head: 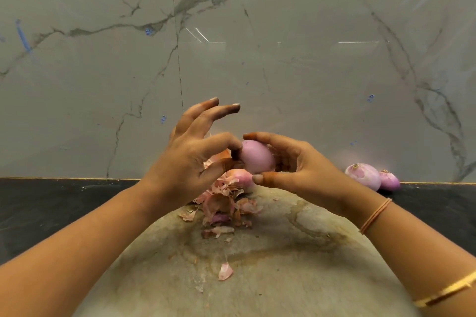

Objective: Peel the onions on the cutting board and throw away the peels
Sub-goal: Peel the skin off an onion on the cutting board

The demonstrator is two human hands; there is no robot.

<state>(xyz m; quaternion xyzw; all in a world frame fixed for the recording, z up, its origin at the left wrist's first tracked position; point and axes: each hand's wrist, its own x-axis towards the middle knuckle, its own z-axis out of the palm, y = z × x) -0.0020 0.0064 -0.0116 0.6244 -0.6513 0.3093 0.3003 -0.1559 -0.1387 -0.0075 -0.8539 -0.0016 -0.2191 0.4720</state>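
A round, stained cutting board (257, 278) fills the near part of the view, and everything else is placed from it. Nearest on its surface lies a single loose peel (225, 271), alone toward the near middle. Farther in, at the board's far-left part, a heap of papery peels (221, 201) is piled up, and an onion with skin on it (242, 177) sits at the heap's far edge.

Above the board's far edge both hands meet on the peeled red onion (256, 157), held in the air clear of the board. The right hand (296, 165) cups it from the right, index finger curled over the top and thumb beneath, so this hand carries it. The left hand (190, 159) comes in from the left: thumb and index finger pinch at the onion's left end, the other fingers spread and lifted, holding nothing else. The onion's long axis runs roughly left to right between the hands, its tip toward the left hand, so that hand is best placed to pull off whatever scrap remains there; whether any does is hidden by the fingertips.

Beyond the board's far-right side, on the dark countertop (51, 201) against the marble wall (257, 59), two peeled onions (372, 179) rest touching each other
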